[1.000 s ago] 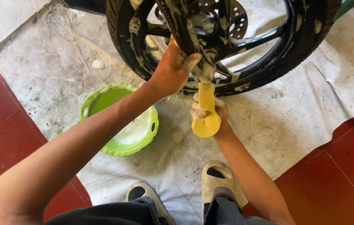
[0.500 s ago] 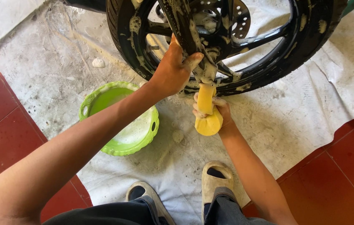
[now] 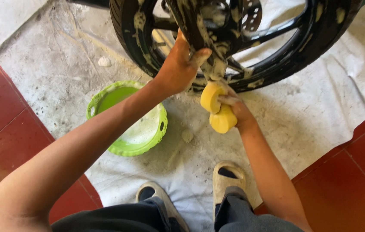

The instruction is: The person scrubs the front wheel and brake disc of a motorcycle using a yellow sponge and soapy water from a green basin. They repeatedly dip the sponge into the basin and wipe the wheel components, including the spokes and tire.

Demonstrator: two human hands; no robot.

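Observation:
A black motorcycle wheel (image 3: 303, 47) streaked with soap foam fills the top of the head view. My left hand (image 3: 178, 68) grips a soapy fork leg beside the wheel's spokes. My right hand (image 3: 236, 111) squeezes a yellow sponge (image 3: 217, 107) just below the wheel's rim, the sponge's upper end touching the foamy metal. The brake disc (image 3: 251, 13) shows behind the spokes.
A green plastic basin (image 3: 124, 148) with soapy water sits left of the sponge, partly hidden by my left forearm. A pale tarp (image 3: 311, 120) covers the floor under the wheel. Red tiles (image 3: 2, 111) flank it. My sandalled feet (image 3: 227, 178) rest at the bottom.
My right hand has shifted the sponge slightly, tilting it up against the lower part of the wheel. My left hand has kept its hold.

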